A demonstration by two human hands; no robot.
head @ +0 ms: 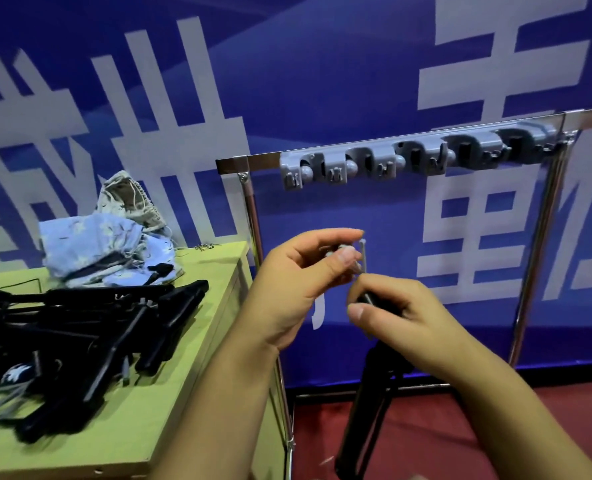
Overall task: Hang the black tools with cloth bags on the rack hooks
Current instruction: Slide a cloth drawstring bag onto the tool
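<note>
My right hand [396, 315] grips the upper end of a black tool [363, 420] that hangs down towards the floor. A thin grey metal loop [362, 252] sticks up from the tool's top, and my left hand [298, 289] pinches it between thumb and fingers. Both hands are below the grey hook strip [426, 155] on the chrome rack [246, 164], well short of its hooks. A pile of black tools [90, 323] lies on the wooden table at left. Crumpled cloth bags [107, 244], light blue and beige, sit behind the pile.
The yellow-green table [183, 393] stands left of the rack, its corner close to the rack's left post [253, 220]. A blue banner with white characters fills the background. Red floor [426, 427] shows under the rack. Small metal hooks [206, 246] lie on the table's far edge.
</note>
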